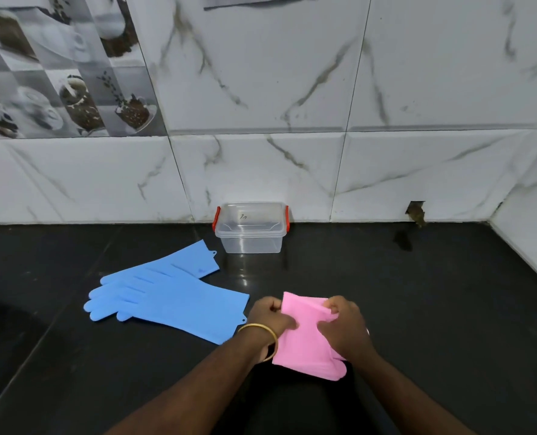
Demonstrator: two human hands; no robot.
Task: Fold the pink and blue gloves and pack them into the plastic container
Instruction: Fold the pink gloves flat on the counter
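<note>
The pink glove [305, 343] sits on the black counter [418, 293], pinched along its top edge by the left hand [268, 315] and right hand [344, 323]. It looks soft, floppy, probably grippy; best held at folds. Blue gloves [166, 293] lie left, box [250, 227] open behind

A glossy black countertop [418, 293] fills the lower frame, meeting a white marble-veined tiled wall [292, 89] across the top. Decorative tiles printed with coffee cups [56, 73] sit upper left. A small dark hole [415, 210] breaks the wall's base at right.
</note>
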